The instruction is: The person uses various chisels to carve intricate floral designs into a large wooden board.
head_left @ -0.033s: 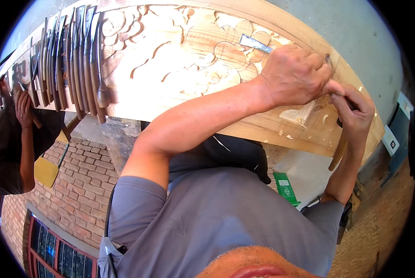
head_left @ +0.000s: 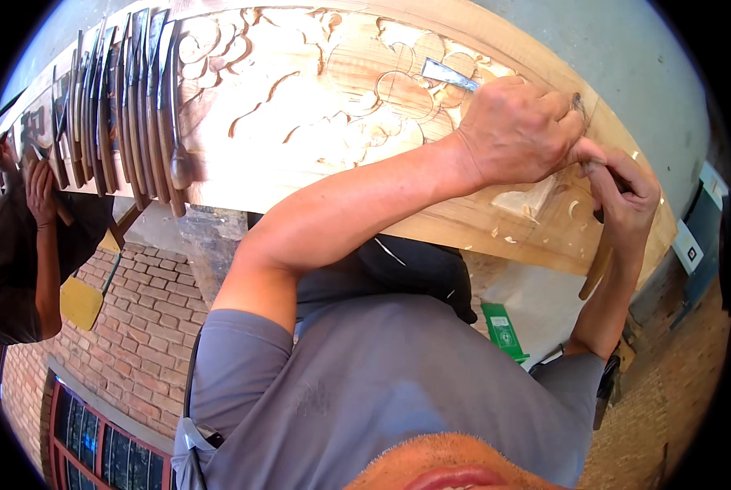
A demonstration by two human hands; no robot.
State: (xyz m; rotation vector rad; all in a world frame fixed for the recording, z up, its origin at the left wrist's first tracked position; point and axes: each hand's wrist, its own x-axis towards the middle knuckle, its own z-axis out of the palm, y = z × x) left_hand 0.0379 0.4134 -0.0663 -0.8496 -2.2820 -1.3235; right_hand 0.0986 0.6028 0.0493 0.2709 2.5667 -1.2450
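My left hand (head_left: 521, 131) is closed over the right part of a pale, carved wooden panel (head_left: 341, 65), its thumb touching my right hand (head_left: 627, 196). What its fingers hold is hidden. My right hand grips a dark-handled tool (head_left: 600, 214), mostly covered by the fingers. A narrow metal tip (head_left: 578, 104) shows just above both hands. A wide chisel blade (head_left: 447, 75) lies across the carved pattern, its other end hidden behind my left hand. A wooden handle (head_left: 594, 273) shows below my right hand at the panel's front edge. Small shavings surround the work.
A row of several long-handled chisels and gouges (head_left: 124, 114) lies along the panel's left part. A co-worker in dark clothing (head_left: 10, 269) stands at far left, a hand raised to the panel. Below are brick paving (head_left: 137, 343), a green container (head_left: 504, 327) and a yellow board (head_left: 82, 302).
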